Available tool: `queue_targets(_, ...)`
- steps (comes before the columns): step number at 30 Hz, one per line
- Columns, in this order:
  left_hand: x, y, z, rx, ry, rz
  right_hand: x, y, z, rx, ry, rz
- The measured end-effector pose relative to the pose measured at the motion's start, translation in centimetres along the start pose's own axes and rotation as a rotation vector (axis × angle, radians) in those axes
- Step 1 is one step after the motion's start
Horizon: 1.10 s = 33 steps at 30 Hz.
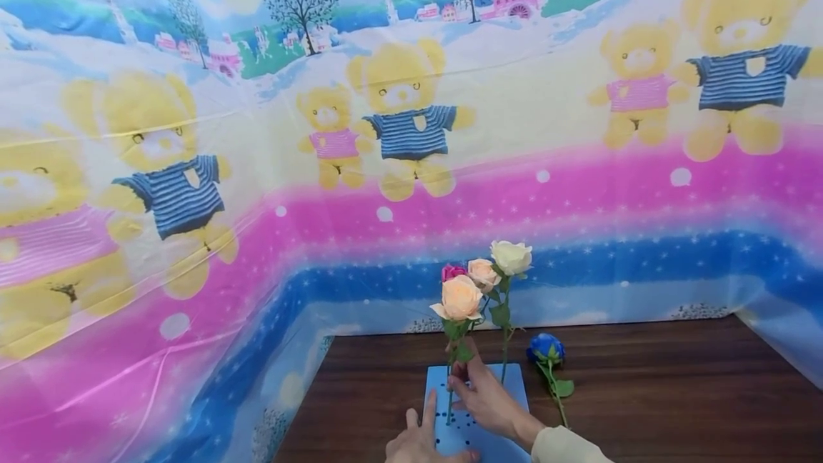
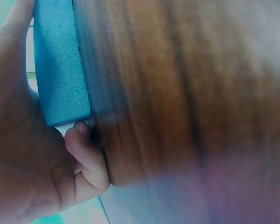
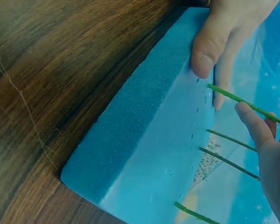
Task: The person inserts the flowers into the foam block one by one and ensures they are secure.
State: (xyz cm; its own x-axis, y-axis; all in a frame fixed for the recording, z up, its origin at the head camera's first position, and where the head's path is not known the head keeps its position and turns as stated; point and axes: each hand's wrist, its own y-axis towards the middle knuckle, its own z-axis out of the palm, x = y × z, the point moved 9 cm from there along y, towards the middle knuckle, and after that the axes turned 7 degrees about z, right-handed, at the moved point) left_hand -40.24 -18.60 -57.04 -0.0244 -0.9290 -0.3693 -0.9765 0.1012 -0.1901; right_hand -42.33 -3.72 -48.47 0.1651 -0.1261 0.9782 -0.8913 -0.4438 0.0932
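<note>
A light blue foam block with small holes in its top lies on the table. My left hand grips its near left corner; in the right wrist view the thumb presses the block's edge, other fingers over the far side. My right hand pinches the green stem of the front peach rose, whose lower end meets the block's top. Behind it stand another peach rose, a deep pink rose and a taller white rose, partly overlapping.
To the right of the block a blue rose with leaves lies on the dark wooden table. A printed cloth with bears hangs behind the table and along its left side.
</note>
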Motion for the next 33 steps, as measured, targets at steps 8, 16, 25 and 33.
queue_targets(8, -0.3, -0.2, 0.3, 0.027, -0.034, 0.018, -0.3, -0.7, 0.2, 0.022, -0.031, 0.011)
queue_targets(16, -0.8, -0.2, -0.6, 0.002, -0.033, 0.062, 0.7, -0.7, -0.1, 0.001, -0.081, -0.006)
queue_targets(25, -0.6, -0.4, -0.7, 0.015, -0.034, 0.075, 0.1, -0.5, -0.7, -0.019, -0.118, 0.036)
queue_targets(33, -0.4, -0.5, -0.5, 0.034, -0.024, 0.072, -0.7, -0.7, -1.1, -0.029, -0.111, 0.075)
